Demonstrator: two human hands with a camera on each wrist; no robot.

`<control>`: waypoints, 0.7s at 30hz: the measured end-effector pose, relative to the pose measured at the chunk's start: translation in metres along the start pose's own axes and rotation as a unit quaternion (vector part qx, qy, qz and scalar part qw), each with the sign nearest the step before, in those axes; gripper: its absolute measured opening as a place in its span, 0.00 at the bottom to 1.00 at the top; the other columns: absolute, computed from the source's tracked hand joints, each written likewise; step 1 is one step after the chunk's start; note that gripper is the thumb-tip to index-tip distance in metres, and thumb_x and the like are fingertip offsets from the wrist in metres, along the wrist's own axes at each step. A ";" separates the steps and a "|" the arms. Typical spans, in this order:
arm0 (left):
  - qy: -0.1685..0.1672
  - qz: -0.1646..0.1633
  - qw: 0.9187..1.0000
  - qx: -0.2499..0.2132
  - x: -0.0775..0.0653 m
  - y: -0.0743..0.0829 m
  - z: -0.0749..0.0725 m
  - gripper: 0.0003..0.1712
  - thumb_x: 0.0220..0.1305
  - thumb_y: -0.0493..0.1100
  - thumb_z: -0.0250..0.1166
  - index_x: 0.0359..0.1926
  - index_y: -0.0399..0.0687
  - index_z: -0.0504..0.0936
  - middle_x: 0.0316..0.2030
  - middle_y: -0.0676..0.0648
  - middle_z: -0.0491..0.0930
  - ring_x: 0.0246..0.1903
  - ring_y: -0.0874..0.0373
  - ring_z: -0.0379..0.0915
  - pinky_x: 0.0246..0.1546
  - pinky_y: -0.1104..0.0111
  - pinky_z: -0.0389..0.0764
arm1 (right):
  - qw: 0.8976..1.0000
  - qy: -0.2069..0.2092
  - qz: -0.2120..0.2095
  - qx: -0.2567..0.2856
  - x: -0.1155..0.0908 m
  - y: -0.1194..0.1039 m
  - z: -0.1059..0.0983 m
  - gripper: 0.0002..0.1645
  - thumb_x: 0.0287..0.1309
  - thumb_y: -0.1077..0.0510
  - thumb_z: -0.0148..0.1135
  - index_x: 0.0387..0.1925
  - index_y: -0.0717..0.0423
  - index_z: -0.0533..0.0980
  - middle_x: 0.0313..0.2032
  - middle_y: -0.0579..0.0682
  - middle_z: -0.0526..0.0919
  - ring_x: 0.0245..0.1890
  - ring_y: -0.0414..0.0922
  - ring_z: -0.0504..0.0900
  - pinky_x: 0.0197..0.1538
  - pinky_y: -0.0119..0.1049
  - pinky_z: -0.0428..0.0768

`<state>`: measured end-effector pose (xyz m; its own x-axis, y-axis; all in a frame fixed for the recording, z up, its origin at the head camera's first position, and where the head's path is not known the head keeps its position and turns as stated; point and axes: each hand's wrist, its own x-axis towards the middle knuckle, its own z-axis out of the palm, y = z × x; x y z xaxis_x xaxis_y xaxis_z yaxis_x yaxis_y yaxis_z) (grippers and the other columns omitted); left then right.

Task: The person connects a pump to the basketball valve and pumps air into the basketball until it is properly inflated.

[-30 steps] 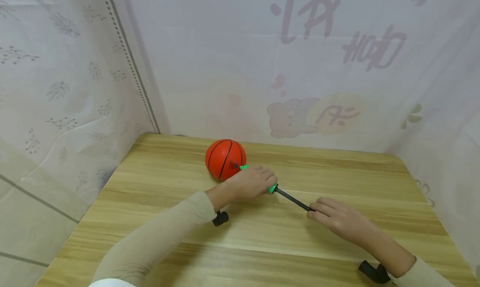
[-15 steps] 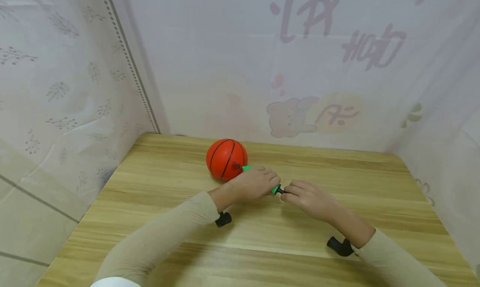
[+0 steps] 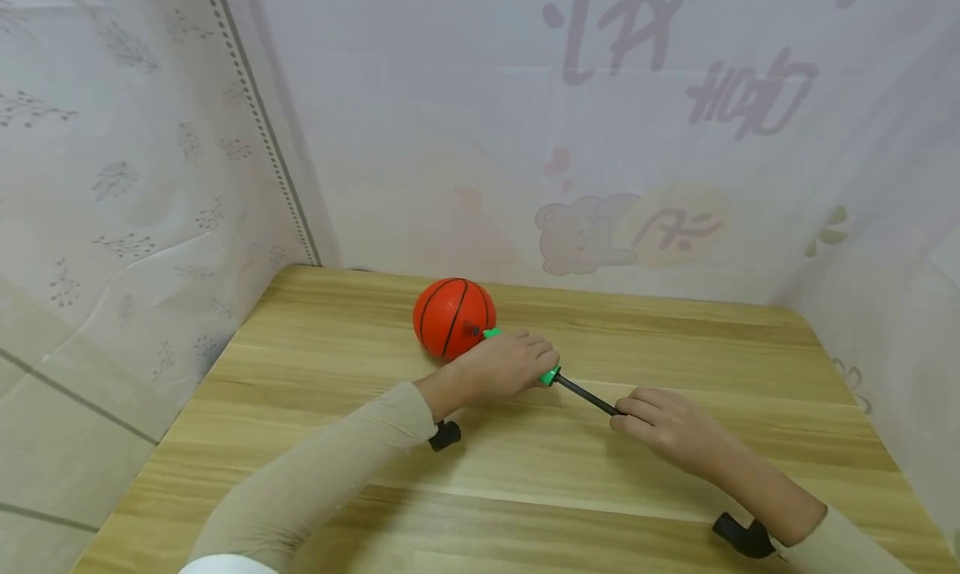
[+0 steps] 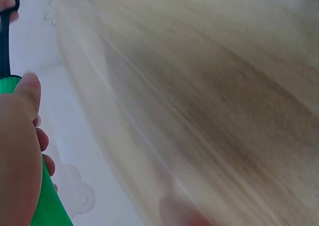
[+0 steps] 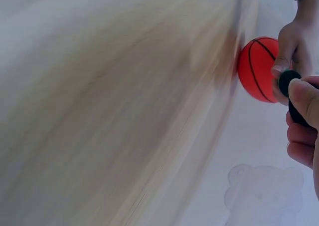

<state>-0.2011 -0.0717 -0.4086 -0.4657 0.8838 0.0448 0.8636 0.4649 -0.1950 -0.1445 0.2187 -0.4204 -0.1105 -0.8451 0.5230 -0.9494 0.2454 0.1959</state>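
Note:
A small orange-red basketball (image 3: 450, 317) with black seams sits toward the back of the table. My left hand (image 3: 504, 364) grips the green barrel of a hand pump (image 3: 550, 376), whose green tip meets the ball's side near a dark printed mark. Fingers wrap the barrel (image 4: 50, 201) in the left wrist view. From the barrel a black rod (image 3: 588, 396) extends toward my right hand (image 3: 671, 431), which holds the black handle (image 5: 295, 111) at its far end. Most of the handle is hidden under the right fingers in the head view.
The wood-grain table (image 3: 465, 524) runs back to a printed fabric wall (image 3: 420, 124), with another fabric wall (image 3: 135, 191) on the left. A black wrist mount (image 3: 445, 435) hangs under the left wrist and another black mount (image 3: 742, 536) under the right.
My right hand moved in toward the left hand, pushing the rod into the barrel, then drew back out to the right. The left hand and basketball stay almost in place.

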 end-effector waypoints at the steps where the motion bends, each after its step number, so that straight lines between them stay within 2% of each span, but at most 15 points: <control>1: -0.002 -0.002 1.000 0.001 0.000 -0.001 0.000 0.15 0.77 0.56 0.55 0.46 0.51 0.73 0.39 0.57 0.74 0.42 0.63 0.69 0.48 0.74 0.71 | 1.000 0.000 0.002 0.000 -0.003 -0.001 -0.003 0.22 0.82 0.59 0.40 0.37 0.55 0.80 0.36 0.47 0.83 0.33 0.42 0.79 0.36 0.31 0.80; 5: -0.007 -0.006 1.000 0.005 -0.001 -0.003 0.000 0.15 0.77 0.56 0.55 0.47 0.51 0.73 0.41 0.56 0.74 0.43 0.63 0.69 0.50 0.74 0.71 | 1.000 0.012 0.003 0.005 -0.011 -0.004 -0.008 0.23 0.81 0.59 0.40 0.37 0.55 0.81 0.36 0.48 0.84 0.33 0.42 0.80 0.36 0.31 0.80; 10: -0.015 -0.012 1.000 0.015 0.000 -0.003 -0.001 0.15 0.78 0.56 0.54 0.48 0.50 0.74 0.41 0.56 0.76 0.44 0.62 0.72 0.49 0.73 0.74 | 1.000 0.023 -0.002 0.005 -0.006 -0.004 -0.007 0.23 0.81 0.59 0.40 0.37 0.56 0.82 0.37 0.48 0.84 0.33 0.42 0.80 0.36 0.31 0.80; 18: -0.036 -0.020 0.998 0.042 0.002 0.001 -0.004 0.16 0.78 0.55 0.54 0.51 0.49 0.73 0.42 0.54 0.76 0.42 0.62 0.72 0.46 0.72 0.75 | 1.000 -0.024 0.001 -0.001 0.024 0.008 0.012 0.25 0.82 0.58 0.35 0.39 0.56 0.80 0.37 0.47 0.83 0.35 0.41 0.78 0.38 0.30 0.79; 21: -0.036 -0.020 0.998 0.053 0.002 0.002 -0.005 0.16 0.78 0.55 0.54 0.51 0.49 0.74 0.41 0.55 0.75 0.42 0.62 0.72 0.45 0.72 0.74 | 1.000 -0.026 0.004 -0.001 0.036 0.012 0.022 0.27 0.83 0.59 0.33 0.38 0.56 0.80 0.36 0.47 0.83 0.36 0.42 0.78 0.38 0.30 0.79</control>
<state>-0.1998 -0.0686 -0.4043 -0.5150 0.8571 -0.0150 0.8206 0.4879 -0.2975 -0.1664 0.1813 -0.4172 -0.1334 -0.8664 0.4812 -0.9477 0.2535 0.1937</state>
